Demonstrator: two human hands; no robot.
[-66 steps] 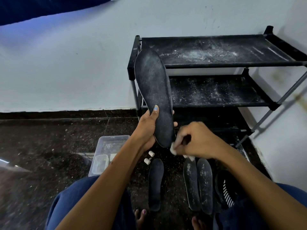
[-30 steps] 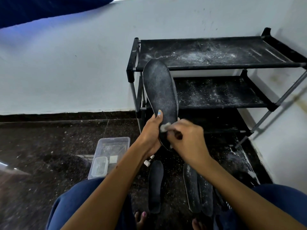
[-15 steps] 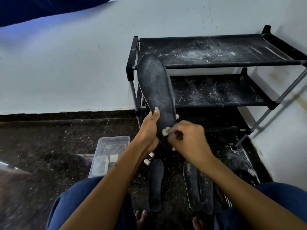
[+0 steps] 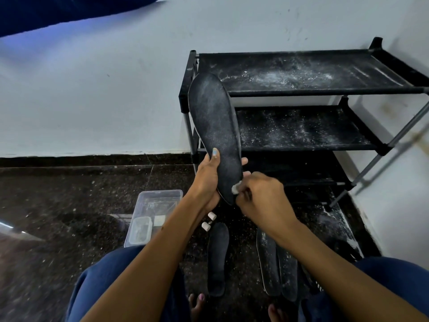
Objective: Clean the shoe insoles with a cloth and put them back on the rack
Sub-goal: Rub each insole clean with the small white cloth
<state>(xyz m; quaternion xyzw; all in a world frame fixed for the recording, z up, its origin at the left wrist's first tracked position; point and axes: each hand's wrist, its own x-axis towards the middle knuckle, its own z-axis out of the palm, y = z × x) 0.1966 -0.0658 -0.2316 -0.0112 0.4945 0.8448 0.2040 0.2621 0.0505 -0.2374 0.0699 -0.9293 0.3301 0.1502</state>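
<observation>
Dark speckled floor [image 4: 69, 194] fills the lower view, dusted with pale grit, and a white wall rises behind it. Nearest, between the person's knees, three insoles lie flat: one alone [image 4: 217, 259] and a pair [image 4: 277, 266] side by side to its right, the pair still flecked white. Two small white cylinders [image 4: 209, 221] sit just beyond the lone insole, and a clear tub [image 4: 155, 212] stands to the left with smaller items inside. Above these, the left hand [image 4: 207, 182] grips the heel end of a raised insole [image 4: 214, 126], thumb laid along its face and fingers wrapped behind, holding it upright with the toe tilted up and left. The right hand [image 4: 262, 196] pinches a small white cloth [image 4: 235, 188] against the lower right edge of that insole, fingers curled tight around the wad. Grey haze covers most of the upper face, so the wiping looks barely under way. To do it well, I would keep the left grip firm so the flexible insole does not bow, then draw the cloth in long strokes from heel toward toe, turning the wad to a fresh side as it loads up. Beyond, the black rack [image 4: 308, 91] stands against the wall, both visible shelves powdery, which may soil cleaned insoles again.
</observation>
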